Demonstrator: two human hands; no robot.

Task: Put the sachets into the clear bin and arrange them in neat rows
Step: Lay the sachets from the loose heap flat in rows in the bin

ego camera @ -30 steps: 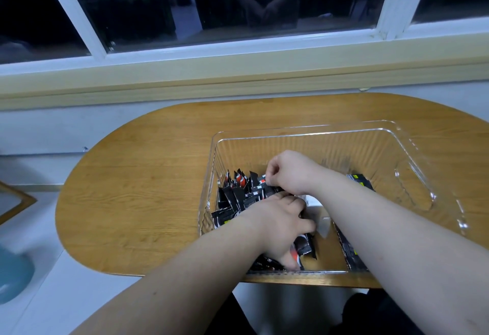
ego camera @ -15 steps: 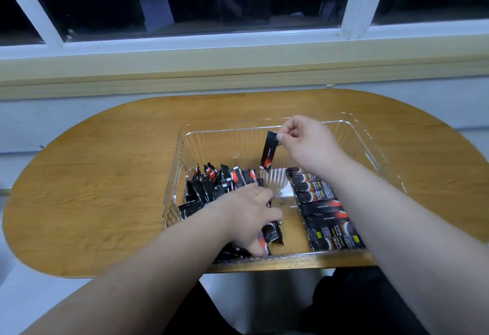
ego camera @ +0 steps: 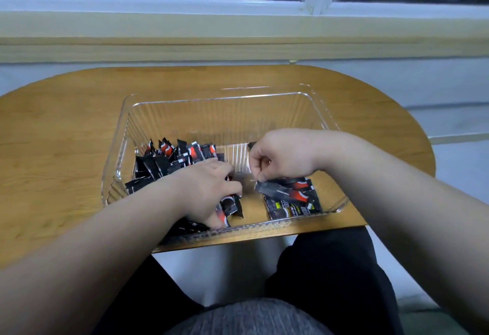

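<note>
A clear plastic bin (ego camera: 211, 97) stands on the oval wooden table (ego camera: 66, 136). Several black-and-red sachets lie in a loose pile (ego camera: 169, 160) at the bin's left side. A flat row of sachets (ego camera: 291, 199) lies at the bin's near right. My left hand (ego camera: 209, 189) is down in the bin by the pile, its fingers curled over a sachet (ego camera: 230, 206) near the front wall. My right hand (ego camera: 280, 157) pinches one sachet (ego camera: 277, 189) and holds it low over the far end of the row.
A pale wall with a wooden ledge (ego camera: 238, 46) and a dark window run behind the table. My legs in dark trousers (ego camera: 330, 281) show below the table's near edge. Bare tabletop lies to the left and behind the bin.
My right hand has come down from above the bin's middle with the sachet to the row at the right. The view has tilted downward. My left hand stays by the pile.
</note>
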